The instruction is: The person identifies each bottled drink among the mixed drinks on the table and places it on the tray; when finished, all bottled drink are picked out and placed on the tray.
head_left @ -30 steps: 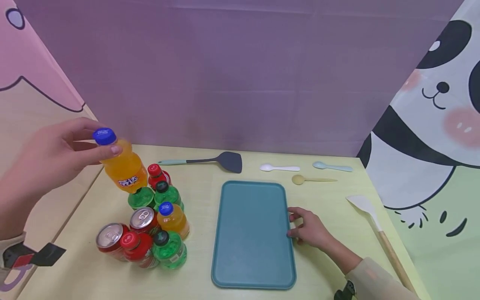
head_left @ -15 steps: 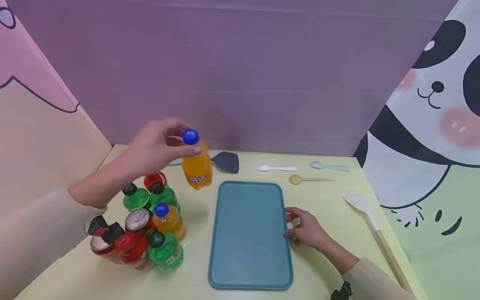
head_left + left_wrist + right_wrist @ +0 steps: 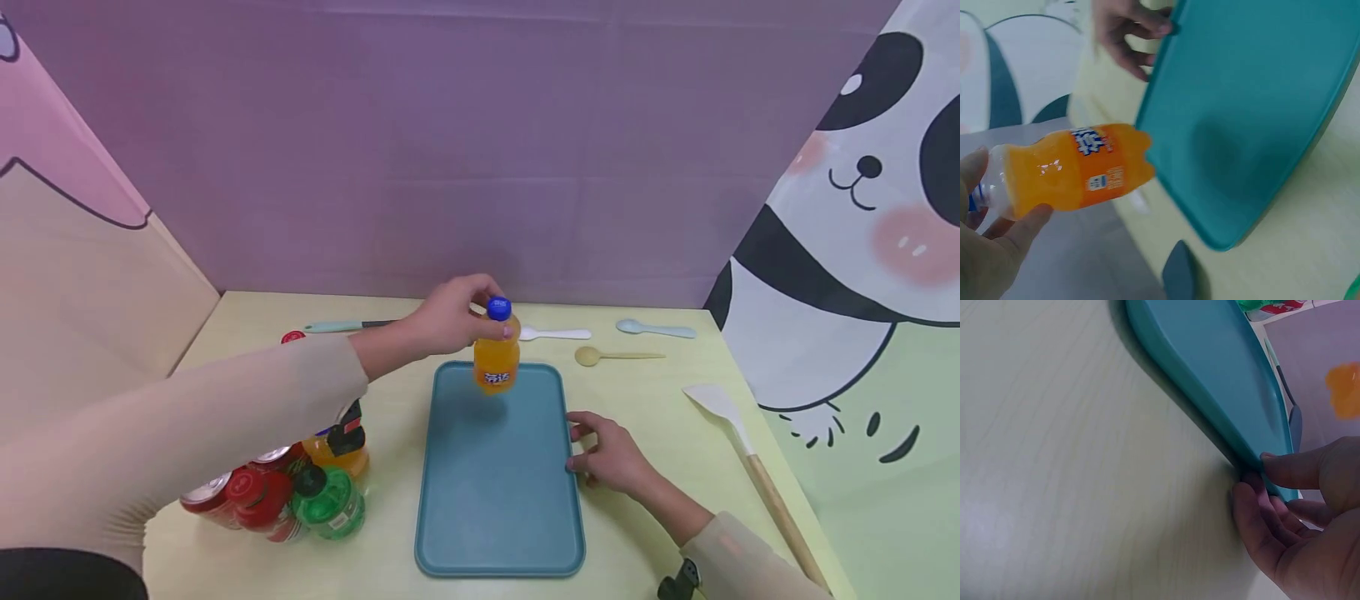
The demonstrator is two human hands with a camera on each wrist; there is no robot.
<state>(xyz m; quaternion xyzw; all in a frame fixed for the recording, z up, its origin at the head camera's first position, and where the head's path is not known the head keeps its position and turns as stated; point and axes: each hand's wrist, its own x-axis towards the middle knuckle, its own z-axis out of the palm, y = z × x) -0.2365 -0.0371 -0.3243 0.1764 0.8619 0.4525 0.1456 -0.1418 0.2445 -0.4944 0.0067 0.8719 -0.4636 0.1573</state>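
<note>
My left hand (image 3: 448, 321) holds a small bottle of orange soda (image 3: 497, 360) by its neck, just below the blue cap. The bottle hangs upright over the far end of a blue-green tray (image 3: 500, 492), and its shadow falls on the tray. In the left wrist view, thumb and fingers close round the neck of the orange soda bottle (image 3: 1079, 167). At the tray's right edge is my right hand (image 3: 613, 454). Seen from the right wrist, its thumb lies on the rim of the tray (image 3: 1210, 381) and its curled fingers sit against the outer side.
On the left, partly behind the left sleeve, stand a green bottle (image 3: 330, 504), a red-capped bottle (image 3: 258, 500), another orange soda bottle (image 3: 345, 454) and cans (image 3: 206, 493). Spoons (image 3: 656, 328) lie at the back, a white spatula (image 3: 750, 450) with a wooden handle at right.
My left hand has carried the orange soda bottle from above the drinks at left rightward to over the tray's far end. The right hand has stayed at the tray's edge.
</note>
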